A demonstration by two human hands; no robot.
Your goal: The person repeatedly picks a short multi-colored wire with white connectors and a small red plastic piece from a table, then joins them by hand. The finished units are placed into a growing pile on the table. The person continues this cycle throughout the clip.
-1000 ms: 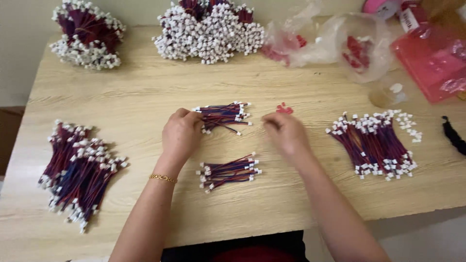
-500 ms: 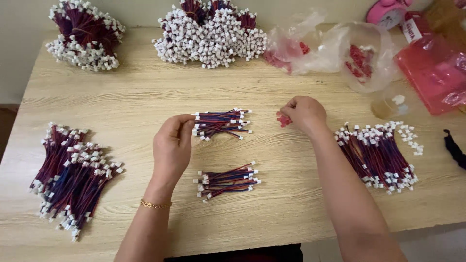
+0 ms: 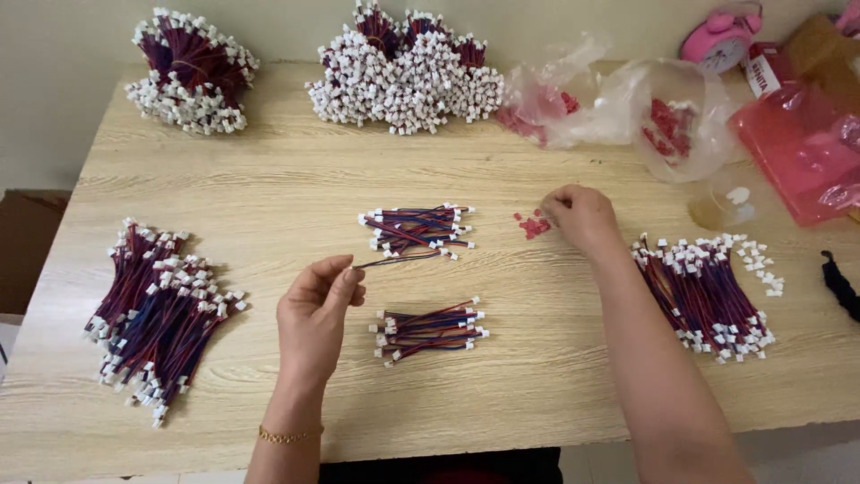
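Single red-and-blue wire (image 3: 399, 258) pinched in left hand (image 3: 315, 315) beside small wire bundle (image 3: 417, 229), right hand (image 3: 580, 215) fingers closed on tiny red pieces (image 3: 534, 224), wooden worktop (image 3: 269, 188)

- My right hand (image 3: 580, 218) curls over its own fingertips, so I can't tell what they pinch among the small red pieces (image 3: 533, 224).
- The pink clock (image 3: 722, 38) and red bag (image 3: 802, 148) run off the frame.
- The clear bags (image 3: 627, 108) blur their red contents.
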